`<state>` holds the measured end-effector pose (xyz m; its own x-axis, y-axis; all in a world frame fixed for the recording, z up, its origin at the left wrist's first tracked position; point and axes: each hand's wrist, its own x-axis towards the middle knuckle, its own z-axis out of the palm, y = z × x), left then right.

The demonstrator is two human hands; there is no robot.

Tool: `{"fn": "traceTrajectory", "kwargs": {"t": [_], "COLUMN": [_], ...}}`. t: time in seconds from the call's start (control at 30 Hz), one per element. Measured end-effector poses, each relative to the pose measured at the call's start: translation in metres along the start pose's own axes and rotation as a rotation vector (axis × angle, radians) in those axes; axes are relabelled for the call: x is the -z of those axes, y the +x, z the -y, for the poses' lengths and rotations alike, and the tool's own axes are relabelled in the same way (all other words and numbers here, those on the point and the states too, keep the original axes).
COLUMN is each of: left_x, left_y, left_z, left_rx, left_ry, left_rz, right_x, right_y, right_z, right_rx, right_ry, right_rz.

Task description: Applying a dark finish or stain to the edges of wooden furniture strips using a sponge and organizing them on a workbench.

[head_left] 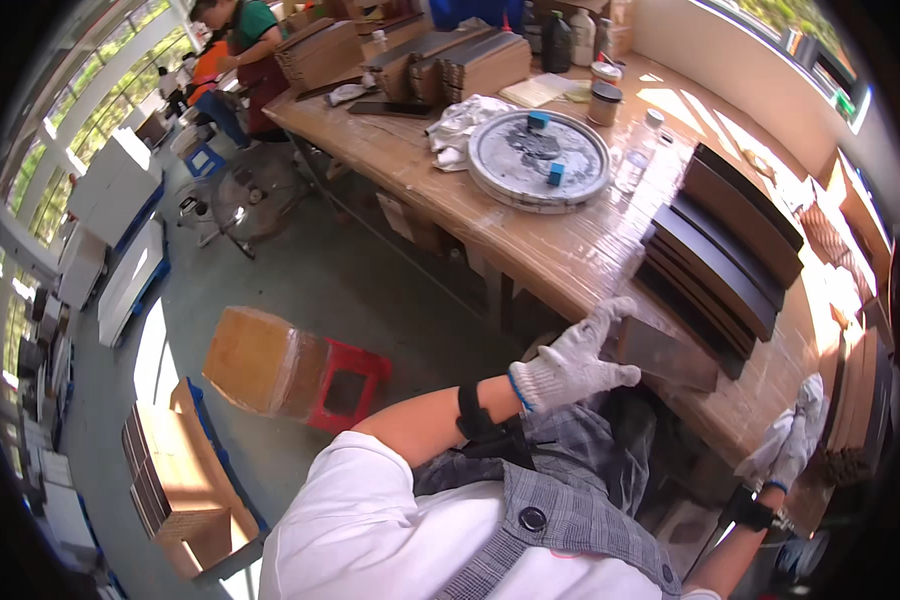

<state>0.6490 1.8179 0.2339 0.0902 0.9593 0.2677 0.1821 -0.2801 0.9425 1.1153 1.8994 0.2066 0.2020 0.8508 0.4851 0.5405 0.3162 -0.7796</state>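
At plastic-wrapped wooden workbench (560, 250), left hand (573, 358) grip grasping dark panel (670, 355), right hand (792, 440) grip unclear, grey concrete floor (300, 270), windows (110, 110) w/ daylight

Both hands wear white knitted cloth gloves, left hand (573, 365) and right hand (792, 445). The left glove rests on a dark, smooth, matt panel (670, 355). Beside the panel, the table (530, 235) is pale wood under glossy clear film. Beyond the panel lies a dull grey metal disc (538, 160), paint-stained.
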Motion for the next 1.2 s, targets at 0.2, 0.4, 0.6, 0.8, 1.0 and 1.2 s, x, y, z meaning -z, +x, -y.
{"fn": "traceTrajectory", "kwargs": {"t": [0.2,0.4,0.6,0.8,1.0,1.2], "left_x": [0.057,0.073,0.064,0.061,0.075,0.084], "left_y": [0.009,-0.007,-0.034,-0.026,-0.049,-0.04], "left_z": [0.003,0.022,0.024,0.019,0.037,0.043], "left_rx": [0.196,-0.11,0.228,0.237,0.295,-0.006], "left_ry": [-0.335,0.279,-0.197,-0.232,-0.204,-0.142], "left_rz": [-0.037,0.214,-0.066,-0.091,-0.088,0.047], "right_x": [-0.115,-0.212,-0.204,-0.234,-0.219,-0.186], "right_y": [-0.02,-0.078,-0.032,-0.058,-0.048,-0.027], "right_z": [0.203,0.306,0.175,0.256,0.213,0.157], "right_rx": [-0.025,0.747,0.328,0.488,0.359,0.261], "right_ry": [0.278,-0.371,-0.746,-0.501,-0.646,-0.865], "right_rz": [0.146,0.613,0.477,0.657,0.604,0.616]}}
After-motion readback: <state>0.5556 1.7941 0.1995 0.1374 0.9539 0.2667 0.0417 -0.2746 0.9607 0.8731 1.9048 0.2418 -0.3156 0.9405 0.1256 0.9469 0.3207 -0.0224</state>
